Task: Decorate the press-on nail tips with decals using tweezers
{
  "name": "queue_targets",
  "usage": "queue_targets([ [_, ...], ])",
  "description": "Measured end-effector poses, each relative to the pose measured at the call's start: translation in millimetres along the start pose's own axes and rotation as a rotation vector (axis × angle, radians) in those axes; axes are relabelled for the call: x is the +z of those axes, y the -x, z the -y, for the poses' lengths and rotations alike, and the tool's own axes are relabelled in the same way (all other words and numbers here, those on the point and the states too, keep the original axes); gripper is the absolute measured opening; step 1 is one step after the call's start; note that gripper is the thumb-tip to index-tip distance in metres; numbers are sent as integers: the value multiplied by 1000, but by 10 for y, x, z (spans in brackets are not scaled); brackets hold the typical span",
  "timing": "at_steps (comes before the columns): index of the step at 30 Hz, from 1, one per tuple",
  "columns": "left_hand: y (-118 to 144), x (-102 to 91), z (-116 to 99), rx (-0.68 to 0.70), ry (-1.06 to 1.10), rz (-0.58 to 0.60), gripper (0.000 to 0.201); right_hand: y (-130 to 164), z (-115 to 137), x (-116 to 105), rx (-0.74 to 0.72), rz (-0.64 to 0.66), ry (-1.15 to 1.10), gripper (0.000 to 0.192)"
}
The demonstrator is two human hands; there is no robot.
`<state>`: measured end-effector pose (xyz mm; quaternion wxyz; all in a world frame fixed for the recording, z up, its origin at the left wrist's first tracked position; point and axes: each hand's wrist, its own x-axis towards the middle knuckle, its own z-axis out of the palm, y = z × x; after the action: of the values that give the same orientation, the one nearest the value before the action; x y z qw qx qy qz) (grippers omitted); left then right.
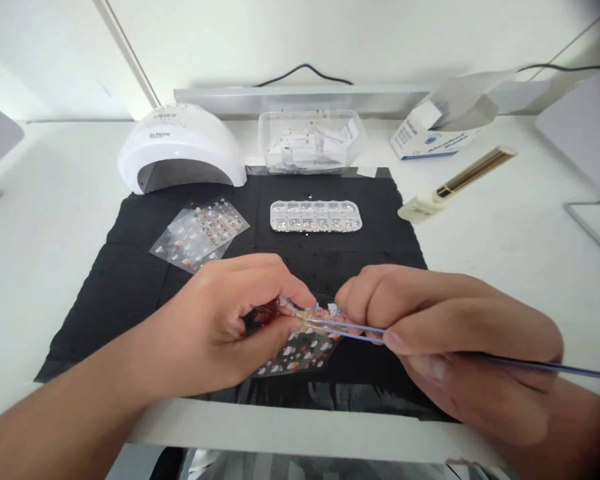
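Black mat (130,267), roomy beyond tweezers (350,329)

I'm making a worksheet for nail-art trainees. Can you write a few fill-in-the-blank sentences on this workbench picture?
1. The right hand pinches a thin ____ whose tips meet the left hand over a sticker sheet.
2. The work lies on a ____ mat.
3. The white nail lamp stands at the mat's far ____ corner.
4. The clear divided gem case lies ____ of the loose sticker sheets.

Missing words: tweezers; black; left; right
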<state>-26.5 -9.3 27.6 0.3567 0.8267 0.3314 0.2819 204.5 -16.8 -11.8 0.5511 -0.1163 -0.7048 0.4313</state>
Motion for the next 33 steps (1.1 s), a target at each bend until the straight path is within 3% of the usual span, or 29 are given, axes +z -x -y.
queue_targets([
  [3, 3, -2, 2, 2, -4, 4, 13, -3, 20, -5, 14, 3, -1, 18],
  [6, 11, -9, -6, 9, -6, 5, 12, 25, 92, -37, 163, 23, 54, 22],
  [8, 13, -12, -14, 11, -5, 5, 11, 43, 116, -53, 186, 29, 63, 21],
  [15, 3, -7, -14, 12, -1, 11, 10, 30, 31, -16, 48, -11, -15, 21],
  [19, 4, -7, -3, 0, -3, 11, 13, -1, 46, -1, 156, -4, 26, 21],
  [24, -5, -6, -1, 3, -5, 0, 13, -24, 13, 21, 40, -26, -55, 16],
  [29, -7, -5, -18, 8, 11, -17, 14, -34, 15, 43, 113, -42, -18, 18],
  [33, -21, -3, -31, -5, 13, -27, 11, -62, 37, 62, 37, -59, -19, 17],
])
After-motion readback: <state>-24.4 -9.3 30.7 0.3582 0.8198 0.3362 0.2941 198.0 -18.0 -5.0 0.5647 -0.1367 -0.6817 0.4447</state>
